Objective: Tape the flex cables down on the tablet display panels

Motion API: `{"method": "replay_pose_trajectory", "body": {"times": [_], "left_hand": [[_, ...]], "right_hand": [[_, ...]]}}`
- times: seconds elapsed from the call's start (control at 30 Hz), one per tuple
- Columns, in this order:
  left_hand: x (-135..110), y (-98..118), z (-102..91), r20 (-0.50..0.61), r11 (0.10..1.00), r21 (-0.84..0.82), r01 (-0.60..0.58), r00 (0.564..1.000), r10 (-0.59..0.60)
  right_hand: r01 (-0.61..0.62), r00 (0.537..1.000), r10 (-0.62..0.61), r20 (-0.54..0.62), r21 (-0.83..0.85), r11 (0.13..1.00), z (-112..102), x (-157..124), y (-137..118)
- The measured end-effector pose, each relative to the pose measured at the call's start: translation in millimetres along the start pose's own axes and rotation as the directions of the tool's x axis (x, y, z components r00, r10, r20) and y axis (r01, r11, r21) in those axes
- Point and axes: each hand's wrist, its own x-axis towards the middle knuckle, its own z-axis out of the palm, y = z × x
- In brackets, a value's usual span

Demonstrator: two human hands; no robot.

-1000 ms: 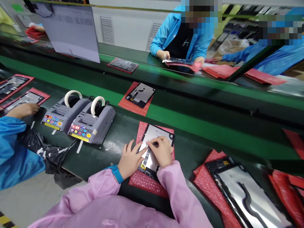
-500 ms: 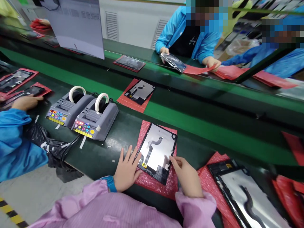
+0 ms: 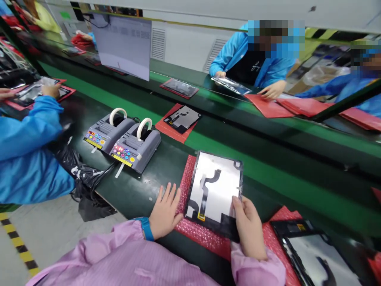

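Observation:
My right hand [image 3: 249, 226] grips the right edge of a tablet screen panel [image 3: 220, 186], thumb on its silver back. The panel is tilted, its right side raised off a red bubble-wrap sleeve [image 3: 205, 237]. A dark ribbon cable with a yellow end lies across its back. My left hand [image 3: 166, 208] rests flat with fingers spread, by the sleeve's left edge and apart from the panel. To the right, more screen panels [image 3: 324, 254] lie on red bubble wrap.
Two grey tape dispensers [image 3: 135, 147] stand left on the dark bench, white tape strips sticking out. Another panel [image 3: 183, 118] lies on a red sleeve on the green strip. A co-worker in blue [image 3: 32, 139] handles a panel at left; another [image 3: 238, 59] sits across the bench.
My right hand has lifted the panel's right side and shifted it right on the sleeve. My left hand stays flat. The view has turned left, and the left co-worker's arm has reached farther forward.

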Motion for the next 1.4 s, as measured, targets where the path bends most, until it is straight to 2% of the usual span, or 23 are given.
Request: {"method": "replay_pose_trajectory", "body": {"times": [0.1, 0.17, 0.23, 0.33, 0.37, 0.4, 0.47, 0.5, 0.53, 0.57, 0.6, 0.7, 0.77, 0.83, 0.9, 0.97, 1.0, 1.03, 1.07, 1.1, 1.13, 1.23, 1.4], "left_hand": [[-7, -2, -8.9, -0.023, 0.992, -0.129, -0.005, 1.000, 0.002], [-14, -4, -14.8, -0.059, 0.976, -0.216, -0.025, 0.998, 0.012], [-23, -7, -21.9, -0.123, 0.955, -0.294, -0.045, 0.992, 0.009], [-37, -23, -39.4, -0.352, 0.941, -0.335, -0.055, 0.933, -0.071], [-42, -34, -47.8, -0.469, 0.951, -0.307, -0.031, 0.875, -0.123], [-46, -48, -57.6, -0.592, 0.961, -0.275, 0.018, 0.784, -0.184], [-50, -86, -80.1, -0.789, 0.945, -0.283, 0.166, 0.520, -0.328], [-51, -109, -91.8, -0.821, 0.902, -0.369, 0.226, 0.375, -0.430], [-51, -133, -102.8, -0.797, 0.830, -0.497, 0.253, 0.245, -0.552], [-49, -156, -112.4, -0.706, 0.725, -0.644, 0.244, 0.175, -0.686], [-46, -179, -120.3, -0.591, 0.608, -0.766, 0.207, 0.143, -0.794], [-31, -228, -134.1, -0.462, 0.498, -0.853, 0.159, 0.213, -0.861], [-22, -238, -140.0, -0.469, 0.508, -0.853, 0.120, 0.251, -0.847], [-15, -228, -146.8, -0.519, 0.546, -0.836, 0.058, 0.243, -0.820], [-11, -200, -153.9, -0.598, 0.608, -0.793, -0.032, 0.223, -0.770], [-8, -158, -157.5, -0.673, 0.663, -0.735, -0.141, 0.277, -0.686], [-6, -133, -156.9, -0.674, 0.665, -0.727, -0.172, 0.366, -0.642], [-3, -108, -154.2, -0.618, 0.659, -0.729, -0.187, 0.594, -0.515], [2, -83, -149.5, -0.454, 0.645, -0.747, -0.163, 0.834, -0.315], [8, -60, -142.8, -0.283, 0.640, -0.753, -0.152, 0.953, -0.106], [16, -40, -134.6, -0.150, 0.644, -0.755, -0.126, 0.989, 0.018], [41, 0, -106.7, 0.037, 0.657, -0.749, -0.084, 0.985, 0.168], [69, 8, -76.1, 0.120, 0.713, -0.701, -0.013, 0.983, 0.136]], "right_hand": [[0.021, 0.999, -0.014, 0.039, -0.177, 0.984, 7, -10, 7], [0.127, 0.986, -0.157, -0.048, -0.383, 0.915, 14, -18, -2], [0.279, 0.932, -0.357, -0.055, -0.517, 0.809, 22, -24, -18], [0.566, 0.818, -0.526, 0.232, -0.485, 0.666, 38, -23, -34], [0.646, 0.762, -0.551, 0.339, -0.445, 0.620, 45, -20, -34], [0.701, 0.713, -0.565, 0.415, -0.415, 0.580, 52, -17, -31], [0.751, 0.660, -0.571, 0.489, -0.394, 0.530, 66, -9, -19], [0.759, 0.650, -0.571, 0.501, -0.392, 0.520, 71, -6, -12], [0.760, 0.649, -0.570, 0.503, -0.394, 0.517, 76, -3, -6], [0.758, 0.652, -0.569, 0.502, -0.398, 0.517, 79, -1, -1], [0.757, 0.653, -0.573, 0.495, -0.399, 0.518, 80, 0, 2], [0.753, 0.658, -0.582, 0.478, -0.394, 0.527, 81, 1, 4], [0.745, 0.665, -0.578, 0.473, -0.379, 0.548, 79, 0, 1], [0.728, 0.681, -0.572, 0.458, -0.335, 0.598, 75, -2, -2], [0.687, 0.717, -0.576, 0.393, -0.261, 0.678, 68, -6, -8], [0.603, 0.788, -0.556, 0.263, -0.153, 0.783, 60, -14, -16], [0.549, 0.827, -0.527, 0.196, -0.082, 0.832, 56, -19, -23], [0.494, 0.859, -0.488, 0.153, 0.001, 0.870, 52, -23, -31], [0.441, 0.882, -0.450, 0.141, 0.090, 0.893, 49, -28, -40], [0.396, 0.892, -0.422, 0.159, 0.172, 0.902, 46, -31, -49], [0.359, 0.893, -0.405, 0.194, 0.236, 0.903, 43, -33, -58], [0.277, 0.891, -0.354, 0.283, 0.279, 0.920, 37, -33, -76], [0.159, 0.951, -0.208, 0.230, 0.213, 0.964, 29, -10, -60]]}}
